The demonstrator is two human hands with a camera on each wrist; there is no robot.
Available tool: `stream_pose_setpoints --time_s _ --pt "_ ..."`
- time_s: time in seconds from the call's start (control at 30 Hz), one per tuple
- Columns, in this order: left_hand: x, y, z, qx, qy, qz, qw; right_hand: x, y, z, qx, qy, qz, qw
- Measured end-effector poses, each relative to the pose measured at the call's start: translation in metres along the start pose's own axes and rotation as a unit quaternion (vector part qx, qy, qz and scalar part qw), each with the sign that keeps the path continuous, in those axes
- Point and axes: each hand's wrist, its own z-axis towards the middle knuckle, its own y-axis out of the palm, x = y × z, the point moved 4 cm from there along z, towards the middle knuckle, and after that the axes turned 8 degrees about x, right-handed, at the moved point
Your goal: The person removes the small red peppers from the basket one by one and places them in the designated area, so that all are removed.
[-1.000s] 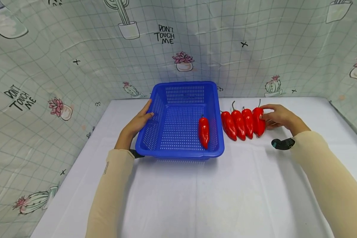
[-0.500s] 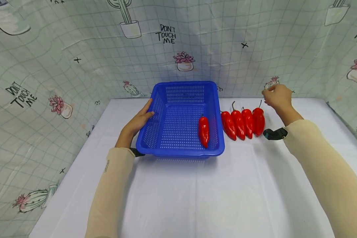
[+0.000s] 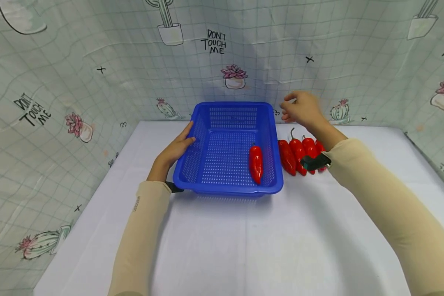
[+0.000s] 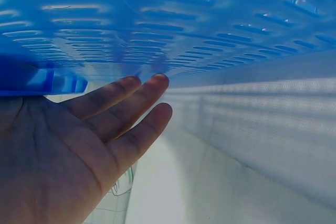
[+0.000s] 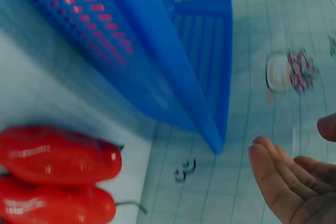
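Note:
The blue plastic basket (image 3: 227, 189) stands mid-table, tipped slightly toward the front. My left hand (image 3: 173, 151) holds its left rim, thumb over the edge; the left wrist view shows several outstretched fingers (image 4: 139, 145) below the slotted wall. One red pepper (image 3: 255, 164) lies inside at the right. Several more red peppers (image 3: 287, 157) form a row against the outer right side, some partly covered by my right forearm. My right hand (image 3: 302, 107) hovers above and behind that row, near the basket's back right corner, fingers loosely bent, with nothing in them.
A white cloth (image 3: 214, 246) covers the table. Behind and beside it hangs a grid-patterned curtain (image 3: 266, 53) printed with cacti and lettering. A dark wrist device (image 3: 315, 162) protrudes below my right sleeve, above the peppers.
My right hand has left the rightmost pepper, lifted, and moved left toward the basket's back corner. The left hand keeps its hold, and the peppers remain in place.

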Motion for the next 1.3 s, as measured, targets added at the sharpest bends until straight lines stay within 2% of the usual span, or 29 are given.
stream_pose_setpoints --time_s 0.1,0.17,0.33,0.43,0.57,0.63,0.77,0.93,1.03,1.3 --pt "0.001 0.0 0.0 0.001 0.003 0.005 1.0 -0.007 0.017 -0.001 -0.045 0.008 -0.011 0.9989" --pt "0.001 0.0 0.0 0.001 0.004 0.006 1.0 -0.008 0.028 -0.004 -0.095 0.032 -0.014 0.9949" --pt "-0.001 -0.001 0.003 -0.003 0.005 -0.003 1.0 -0.012 0.053 -0.01 -0.206 0.111 -0.019 0.9721" --pt "-0.011 -0.001 0.01 0.001 0.008 -0.011 0.9999 -0.015 0.064 -0.013 -0.239 0.125 -0.042 0.962" --pt "-0.025 0.0 0.021 0.006 0.017 -0.012 0.9998 -0.017 0.076 -0.017 -0.276 0.118 -0.1 0.9488" --pt "-0.028 0.002 0.023 0.008 0.022 -0.007 0.9997 -0.017 0.082 -0.018 -0.294 0.124 -0.113 0.9409" --pt "-0.031 0.002 0.023 0.009 0.029 -0.004 0.9995 -0.012 0.093 -0.021 -0.309 0.155 -0.112 0.9315" --pt "-0.032 0.005 0.024 0.006 0.029 -0.003 0.9995 -0.004 0.101 -0.019 -0.293 0.171 -0.132 0.9315" --pt "-0.033 0.006 0.024 0.004 0.025 -0.005 0.9997 -0.001 0.102 -0.019 -0.294 0.178 -0.151 0.9267" --pt "-0.03 0.004 0.021 0.005 0.012 -0.007 0.9999 0.005 0.113 -0.019 -0.307 0.212 -0.127 0.9192"
